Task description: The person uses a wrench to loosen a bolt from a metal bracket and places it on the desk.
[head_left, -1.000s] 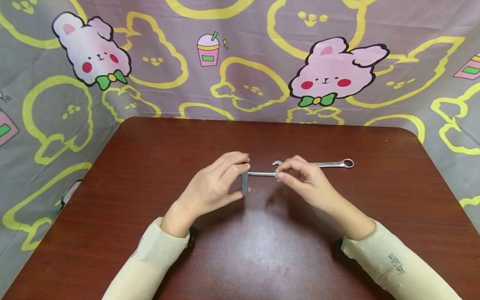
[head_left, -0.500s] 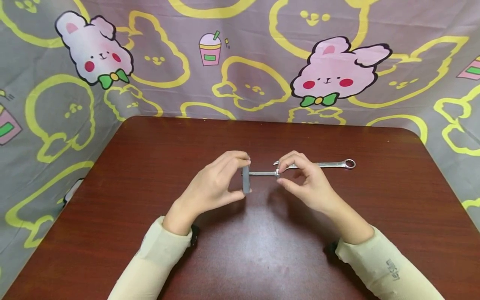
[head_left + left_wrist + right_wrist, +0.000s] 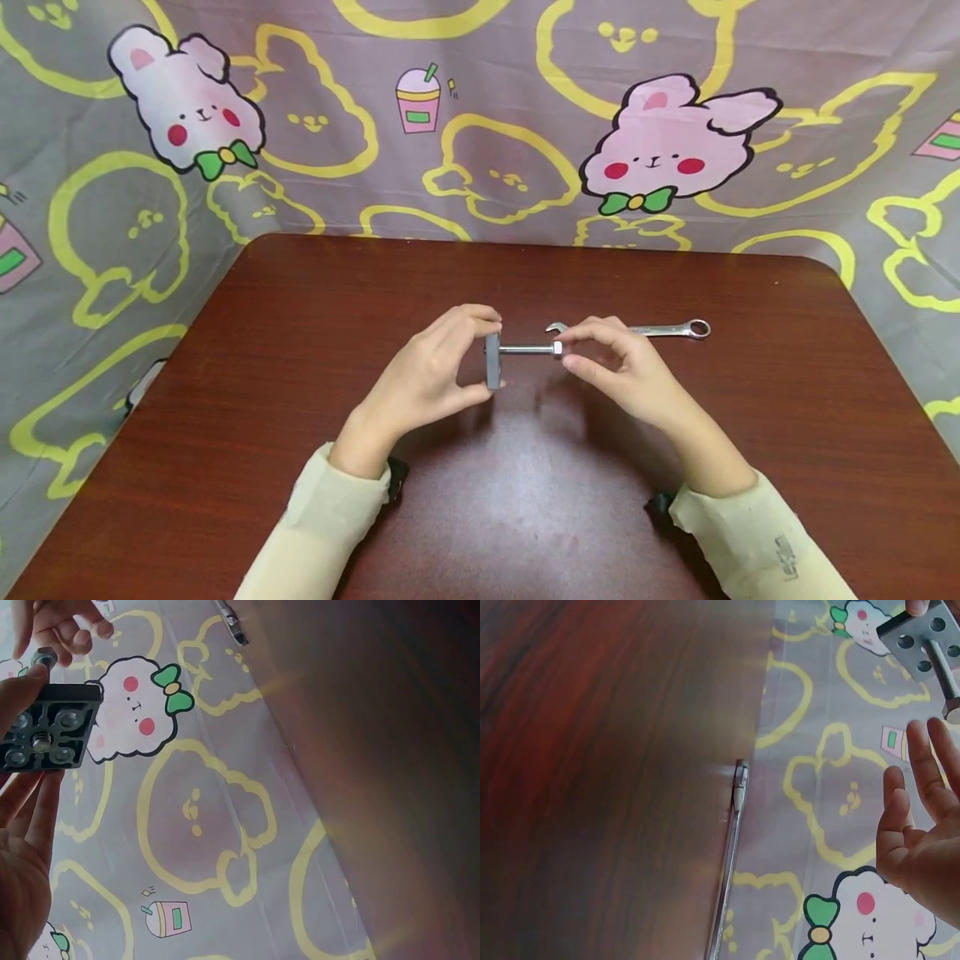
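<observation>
In the head view my left hand point(image 3: 423, 367) grips a small grey square plate point(image 3: 492, 362) by its top and bottom edges, fingers above and thumb below. A silver bolt point(image 3: 527, 349) runs level through the plate's middle, its hex head point(image 3: 557, 348) to the right. The left wrist view shows the plate's ribbed back point(image 3: 69, 720) with the bolt's threaded tip point(image 3: 43, 742) poking through. Several holes surround the bolt on the front face point(image 3: 905, 641) in the right wrist view. My right hand point(image 3: 626, 367) stays beside the hex head, fingertips spread around its end, not closed on it.
A silver combination wrench point(image 3: 667, 331) lies on the dark red-brown table point(image 3: 525, 500) behind my right hand, its ring end to the right. A cartoon-printed cloth point(image 3: 495, 83) hangs behind the table and along both sides.
My right finger and thumb have come off the hex head and moved slightly right, leaving it in plain view. My left hand still holds the plate in nearly the same place.
</observation>
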Tool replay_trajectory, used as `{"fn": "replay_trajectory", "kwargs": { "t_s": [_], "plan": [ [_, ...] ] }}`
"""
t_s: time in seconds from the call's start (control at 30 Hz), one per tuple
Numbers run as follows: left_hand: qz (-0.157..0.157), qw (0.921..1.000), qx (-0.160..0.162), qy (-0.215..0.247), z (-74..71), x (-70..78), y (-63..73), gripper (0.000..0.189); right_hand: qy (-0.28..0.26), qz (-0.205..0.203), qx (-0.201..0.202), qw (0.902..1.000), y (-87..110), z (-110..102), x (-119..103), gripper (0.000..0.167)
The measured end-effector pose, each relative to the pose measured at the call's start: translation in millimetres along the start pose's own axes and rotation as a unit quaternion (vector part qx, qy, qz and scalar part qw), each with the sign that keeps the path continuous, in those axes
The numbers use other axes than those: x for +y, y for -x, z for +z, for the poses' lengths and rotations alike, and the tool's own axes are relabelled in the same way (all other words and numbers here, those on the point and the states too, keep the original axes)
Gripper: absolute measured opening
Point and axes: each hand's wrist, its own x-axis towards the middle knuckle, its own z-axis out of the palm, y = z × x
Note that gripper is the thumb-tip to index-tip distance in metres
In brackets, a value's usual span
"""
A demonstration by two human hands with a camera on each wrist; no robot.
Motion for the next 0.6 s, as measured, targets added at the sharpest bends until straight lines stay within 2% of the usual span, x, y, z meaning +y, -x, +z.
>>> {"fn": "replay_trajectory", "kwargs": {
  "t_s": [0.2, 0.37, 0.6],
  "plan": [
    [0.006, 1.0, 0.004, 0.0, 4.9, 4.6, -0.5, 0.057, 0.019, 0.021, 0.002, 0.9996, 1.9, 0.0, -0.1, 0.018],
    [0.01, 0.9999, 0.003, -0.006, 6.2, 7.4, -1.3, 0.056, 0.026, 0.029, 0.011, 0.9992, 0.1, 0.7, 2.1, 0.008],
    [0.006, 0.9999, -0.007, -0.013, 4.5, 7.7, 0.4, 0.059, -0.003, 0.016, -0.024, 0.9996, -2.6, 1.0, 5.2, 0.007]
  ]
}}
